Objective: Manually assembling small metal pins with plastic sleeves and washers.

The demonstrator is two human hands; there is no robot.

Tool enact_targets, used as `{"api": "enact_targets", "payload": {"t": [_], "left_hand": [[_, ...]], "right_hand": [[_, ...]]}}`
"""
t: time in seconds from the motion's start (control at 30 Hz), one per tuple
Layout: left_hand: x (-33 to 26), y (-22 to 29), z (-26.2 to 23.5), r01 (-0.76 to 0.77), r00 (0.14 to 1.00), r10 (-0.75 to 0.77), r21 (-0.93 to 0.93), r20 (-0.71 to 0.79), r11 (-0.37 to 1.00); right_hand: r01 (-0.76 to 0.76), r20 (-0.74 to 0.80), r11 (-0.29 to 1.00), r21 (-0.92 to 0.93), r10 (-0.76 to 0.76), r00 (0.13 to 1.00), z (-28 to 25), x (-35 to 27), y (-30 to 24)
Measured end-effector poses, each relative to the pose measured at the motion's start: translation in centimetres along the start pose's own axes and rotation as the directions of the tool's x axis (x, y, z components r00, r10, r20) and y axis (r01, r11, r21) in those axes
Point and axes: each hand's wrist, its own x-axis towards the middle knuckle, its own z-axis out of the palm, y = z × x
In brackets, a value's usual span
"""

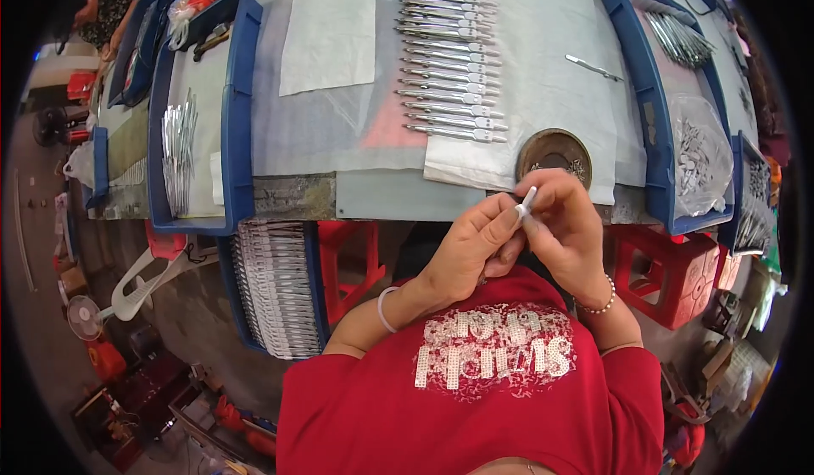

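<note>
In front of my chest, both hands meet around a small slim part point(527, 200), white or silvery, mostly hidden by my fingers. My left hand point(471, 246) is closed, its thumb and fingers pressed on the lower end of the part. Curled round the upper end, my right hand point(566, 216) pinches it with thumb and fingers. Just beyond my hands stands a round brown dish point(543, 146) with small metal pieces in it. Farther off, slim metal tools with pointed ends point(449, 94) lie side by side in a long row.
A blue tray point(240, 94) at left holds thin metal rods; another blue tray point(651, 119) at right holds rods and a bag point(702, 153) of small parts. One single metal tool point(593, 67) lies apart. Below the table are a filled blue crate point(227, 293) and red stools point(678, 276).
</note>
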Motion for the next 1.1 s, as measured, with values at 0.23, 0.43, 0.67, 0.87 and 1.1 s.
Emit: {"api": "enact_targets", "payload": {"t": [0.23,0.43,0.67,0.87,1.1], "left_hand": [[-0.5,-0.6,0.2,0.097,0.995,-0.098,-0.055,-0.006,0.994],[-0.2,-1.7,-0.1,0.107,0.994,-0.108,-0.092,-0.010,0.990],[0.9,-2.3,0.4,0.175,0.981,-0.185,-0.149,-0.059,0.973],[0.7,-2.3,0.6,0.191,0.978,-0.202,-0.185,-0.047,0.964],[0.6,-2.1,0.1,0.177,0.984,-0.178,-0.153,0.009,0.972]], "right_hand": [[-0.188,0.257,0.972,0.139,0.148,0.955,-1.6,-0.5,0.8],[-0.054,0.074,0.993,0.103,0.046,0.996,-1.2,-1.4,2.8],[-0.290,-0.081,0.930,0.226,0.314,0.946,-0.7,-1.2,2.3],[-0.237,0.014,0.967,0.090,0.237,0.971,-1.3,-1.0,2.1],[-0.190,0.219,0.966,0.174,0.150,0.964,-2.3,0.2,1.9]]}}
